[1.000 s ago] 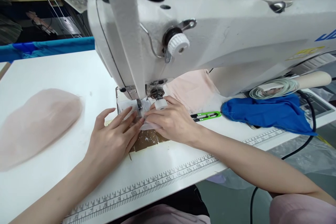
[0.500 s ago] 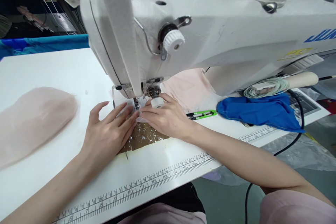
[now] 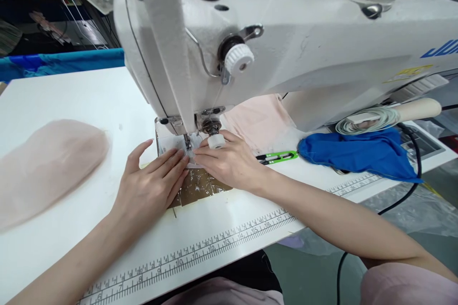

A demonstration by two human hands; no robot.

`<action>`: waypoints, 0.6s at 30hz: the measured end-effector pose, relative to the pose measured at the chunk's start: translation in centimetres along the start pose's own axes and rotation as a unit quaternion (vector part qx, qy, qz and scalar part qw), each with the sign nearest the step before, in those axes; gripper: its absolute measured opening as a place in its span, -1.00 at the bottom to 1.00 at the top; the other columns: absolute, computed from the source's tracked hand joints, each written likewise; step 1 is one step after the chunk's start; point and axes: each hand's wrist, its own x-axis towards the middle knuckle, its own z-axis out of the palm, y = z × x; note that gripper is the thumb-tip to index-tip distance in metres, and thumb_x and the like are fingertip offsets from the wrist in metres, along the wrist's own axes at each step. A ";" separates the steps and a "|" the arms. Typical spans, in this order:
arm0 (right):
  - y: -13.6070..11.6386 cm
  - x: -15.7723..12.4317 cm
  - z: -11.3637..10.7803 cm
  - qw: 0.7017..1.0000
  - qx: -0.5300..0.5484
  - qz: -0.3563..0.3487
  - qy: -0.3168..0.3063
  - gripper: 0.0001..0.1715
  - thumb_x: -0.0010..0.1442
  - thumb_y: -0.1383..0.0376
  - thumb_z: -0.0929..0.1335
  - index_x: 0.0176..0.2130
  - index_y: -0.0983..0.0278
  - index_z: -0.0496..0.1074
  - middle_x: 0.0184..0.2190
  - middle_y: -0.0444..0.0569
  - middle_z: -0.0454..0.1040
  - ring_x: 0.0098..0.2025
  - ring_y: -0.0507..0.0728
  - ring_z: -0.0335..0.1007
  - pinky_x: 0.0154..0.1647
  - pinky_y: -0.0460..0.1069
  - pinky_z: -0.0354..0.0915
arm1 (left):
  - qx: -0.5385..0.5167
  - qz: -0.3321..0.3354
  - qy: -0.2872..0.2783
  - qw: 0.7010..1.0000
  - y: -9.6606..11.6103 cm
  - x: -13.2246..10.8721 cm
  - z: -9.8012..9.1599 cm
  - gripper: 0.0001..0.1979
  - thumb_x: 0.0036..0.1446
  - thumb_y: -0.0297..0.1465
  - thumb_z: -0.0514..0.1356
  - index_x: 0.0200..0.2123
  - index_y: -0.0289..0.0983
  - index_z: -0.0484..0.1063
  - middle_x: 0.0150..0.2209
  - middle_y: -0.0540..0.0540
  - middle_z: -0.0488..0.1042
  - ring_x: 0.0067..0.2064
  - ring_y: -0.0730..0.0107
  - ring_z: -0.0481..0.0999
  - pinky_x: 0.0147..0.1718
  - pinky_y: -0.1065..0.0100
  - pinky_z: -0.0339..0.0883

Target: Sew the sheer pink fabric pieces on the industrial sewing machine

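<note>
A white sewing machine (image 3: 304,33) spans the view, its presser foot (image 3: 188,142) low over the sewing plate. My left hand (image 3: 150,186) lies flat left of the foot, thumb apart, fingertips on a thin whitish cloth (image 3: 171,143). On the foot's other side rests my right hand (image 3: 236,163), fingers stretched toward the foot and partly hidden behind a white knob (image 3: 216,141). Both hands press the cloth down, their fingertips nearly meeting in front of the foot. Below them shows a brown plate covered in shiny clear tape (image 3: 202,188).
Sheer pink fabric (image 3: 53,167) lies at left, more pink fabric (image 3: 257,116) behind the right hand. Green thread snips (image 3: 284,156), a blue cloth (image 3: 358,155) and a coil of pale cord (image 3: 368,119) sit at right. A printed ruler (image 3: 211,250) runs along the table's front edge.
My left fingers have drawn closer together and flatter on the cloth. The right hand stays nearly in place beside the foot. The whole view has shifted slightly.
</note>
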 end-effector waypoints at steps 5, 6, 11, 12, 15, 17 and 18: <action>0.1 0.1 0.1 1.000 0.007 0.002 -0.004 -0.74 0.27 0.50 0.29 -0.32 0.29 0.55 -0.31 -0.10 0.63 -0.21 0.08 0.48 -0.04 0.03 0.25 | -0.005 -0.009 -0.017 1.000 -0.2 -0.1 0.1 -0.75 0.27 -0.47 0.13 -0.01 -0.27 0.47 -0.05 -0.18 0.59 -0.03 0.13 0.59 0.24 -0.11 0.07; 0.1 0.1 0.2 1.000 0.004 0.003 -0.009 -0.73 0.27 0.51 0.29 -0.33 0.29 0.55 -0.31 -0.11 0.63 -0.20 0.08 0.48 -0.05 0.03 0.26 | -0.007 -0.011 -0.019 1.000 -0.3 -0.1 0.2 -0.75 0.27 -0.47 0.13 -0.01 -0.27 0.47 -0.05 -0.18 0.58 -0.02 0.12 0.59 0.24 -0.11 0.06; 0.3 0.3 0.3 0.999 -0.017 0.012 -0.042 -0.69 0.28 0.52 0.27 -0.34 0.26 0.54 -0.31 -0.13 0.63 -0.20 0.07 0.47 -0.05 0.03 0.27 | -0.017 -0.028 -0.018 0.999 -0.5 0.0 0.4 -0.74 0.29 -0.44 0.11 0.01 -0.20 0.47 -0.04 -0.14 0.58 -0.01 0.12 0.58 0.27 -0.15 0.03; 0.3 0.3 0.3 0.999 -0.019 0.013 -0.044 -0.69 0.27 0.52 0.27 -0.33 0.26 0.54 -0.32 -0.13 0.63 -0.21 0.07 0.46 -0.05 0.03 0.26 | -0.014 -0.029 -0.018 0.999 -0.5 0.0 0.4 -0.74 0.30 -0.44 0.10 0.01 -0.20 0.46 -0.04 -0.14 0.58 -0.01 0.13 0.58 0.27 -0.16 0.04; 0.3 0.4 0.4 0.999 -0.024 0.013 -0.041 -0.69 0.26 0.53 0.27 -0.34 0.27 0.54 -0.33 -0.11 0.62 -0.25 0.07 0.45 -0.04 0.02 0.26 | -0.001 -0.021 -0.016 1.000 -0.6 0.2 0.5 -0.76 0.31 -0.44 0.10 -0.01 -0.21 0.45 -0.05 -0.14 0.58 -0.02 0.16 0.59 0.24 -0.16 0.07; 0.4 0.4 0.5 0.999 -0.028 0.015 -0.042 -0.69 0.26 0.53 0.27 -0.35 0.27 0.54 -0.34 -0.11 0.62 -0.27 0.06 0.43 -0.03 0.03 0.26 | 0.003 -0.018 -0.013 1.000 -0.6 0.3 0.5 -0.77 0.31 -0.44 0.10 -0.01 -0.22 0.45 -0.06 -0.15 0.59 -0.03 0.16 0.59 0.22 -0.17 0.09; 0.4 0.4 0.6 0.999 -0.030 0.016 -0.042 -0.69 0.26 0.53 0.27 -0.36 0.27 0.54 -0.35 -0.11 0.62 -0.28 0.06 0.43 -0.03 0.03 0.26 | 0.003 -0.018 -0.009 1.000 -0.7 0.4 0.5 -0.77 0.31 -0.45 0.10 -0.02 -0.23 0.45 -0.06 -0.15 0.59 -0.03 0.16 0.59 0.22 -0.17 0.09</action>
